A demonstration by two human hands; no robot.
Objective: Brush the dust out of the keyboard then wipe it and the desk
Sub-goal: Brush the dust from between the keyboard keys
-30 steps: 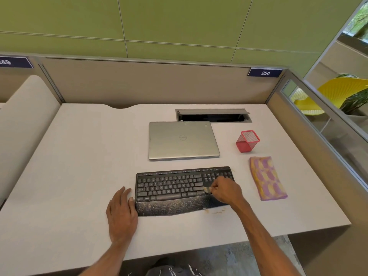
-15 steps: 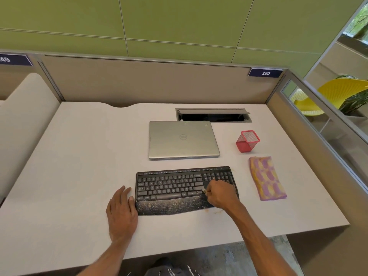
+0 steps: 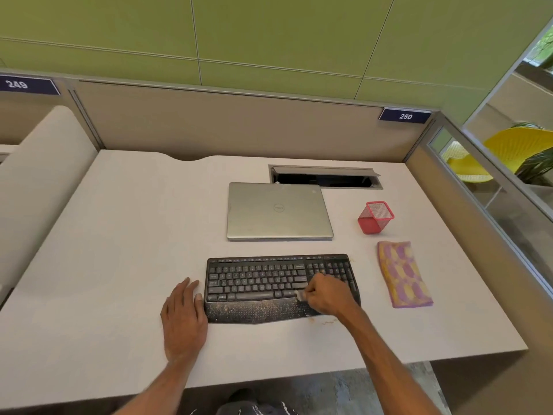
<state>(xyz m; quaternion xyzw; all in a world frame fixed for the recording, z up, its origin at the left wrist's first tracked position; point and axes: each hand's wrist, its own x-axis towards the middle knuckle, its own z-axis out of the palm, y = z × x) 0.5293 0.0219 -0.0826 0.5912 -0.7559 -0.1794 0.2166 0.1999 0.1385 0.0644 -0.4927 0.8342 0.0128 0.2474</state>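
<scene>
Right hand [image 3: 327, 296] grips what looks like a small brush [image 3: 299, 295] on the dusty keyboard [image 3: 263, 283] near the counter [image 3: 119, 250] front edge, left hand [image 3: 182, 316] lying flat at its left end.

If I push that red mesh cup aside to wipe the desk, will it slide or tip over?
The cup looks like thin wire mesh with nothing sticking out, so it is probably light and should slide easily on the smooth desk. Its base looks narrower than its rim, so a high push might tip it.
</scene>
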